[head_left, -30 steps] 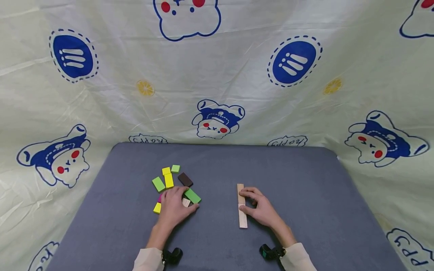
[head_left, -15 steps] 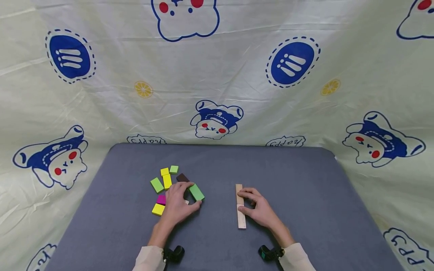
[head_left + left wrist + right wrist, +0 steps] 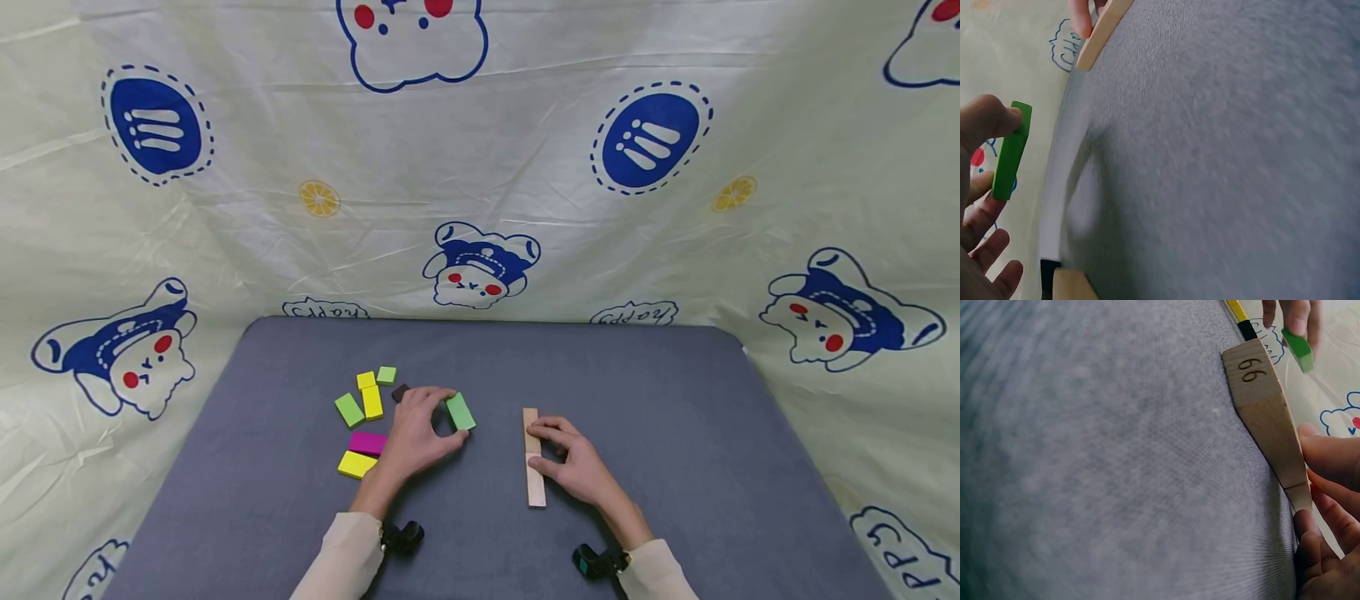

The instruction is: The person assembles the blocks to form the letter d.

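In the head view, my left hand holds a green wooden block between thumb and fingertips at its two ends. The left wrist view shows this green block raised off the table. Two plain wood blocks lie end to end in a line to its right: a far one and a near one. On top of them rest the thumb and fingertips of my right hand, curled round neither. The near block's end bears the number 66 in the right wrist view.
Left of my left hand lie loose blocks: magenta, yellow, light green and several more. A dark brown block is partly hidden behind that hand. A printed cloth hangs behind the grey table.
My left hand has taken hold of the green block and moved it to the right and away, lifting it off the table. More of the magenta block shows. My right hand stays in place.
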{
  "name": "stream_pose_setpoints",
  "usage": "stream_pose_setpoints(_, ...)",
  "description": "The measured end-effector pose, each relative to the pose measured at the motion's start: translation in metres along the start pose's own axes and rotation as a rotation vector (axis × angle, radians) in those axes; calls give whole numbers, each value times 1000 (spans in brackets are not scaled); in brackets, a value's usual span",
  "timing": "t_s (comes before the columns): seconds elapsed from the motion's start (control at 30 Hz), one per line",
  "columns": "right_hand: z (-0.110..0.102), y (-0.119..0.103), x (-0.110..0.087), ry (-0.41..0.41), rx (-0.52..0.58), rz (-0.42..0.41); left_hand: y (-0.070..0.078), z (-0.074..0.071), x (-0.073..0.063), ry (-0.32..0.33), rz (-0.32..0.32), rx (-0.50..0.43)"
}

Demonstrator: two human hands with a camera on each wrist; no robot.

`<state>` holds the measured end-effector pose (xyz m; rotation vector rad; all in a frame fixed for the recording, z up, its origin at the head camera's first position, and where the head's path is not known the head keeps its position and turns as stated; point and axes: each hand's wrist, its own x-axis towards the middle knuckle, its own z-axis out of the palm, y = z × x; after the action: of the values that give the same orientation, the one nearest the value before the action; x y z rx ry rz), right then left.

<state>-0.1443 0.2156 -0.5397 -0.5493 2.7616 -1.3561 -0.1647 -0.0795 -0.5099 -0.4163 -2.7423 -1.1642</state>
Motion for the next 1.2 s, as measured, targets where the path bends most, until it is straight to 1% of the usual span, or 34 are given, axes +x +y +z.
stream_pose_setpoints(0.13, 1, -1, -1, 1, -4, 3, 4, 6, 9, -26, 14, 4)
stream_pose_setpoints(0.27, 0, -3, 1, -1, 0, 3, 7, 13, 19, -39, 12, 16)
stream_pose_setpoints(0.4, 0, -4, 1, -8, 1, 1, 10, 20, 27, -77, 7, 19)
stream_pose_setpoints(0.53, 1, -3, 0, -17, 5, 12, 13, 25, 33, -114, 5, 24)
stream_pose_setpoints(0.8, 2, -2, 1, -24, 13, 24, 21, 33, 47, -144, 18, 37)
stream_pose_setpoints(1.0, -1, -1, 2, -13, 14, 9, 26, 40, 58, -143, 41, 46)
stream_pose_setpoints(1.2, -1, 0, 2, -18, 16, -1, 28, 46, 64, -178, 24, 37)
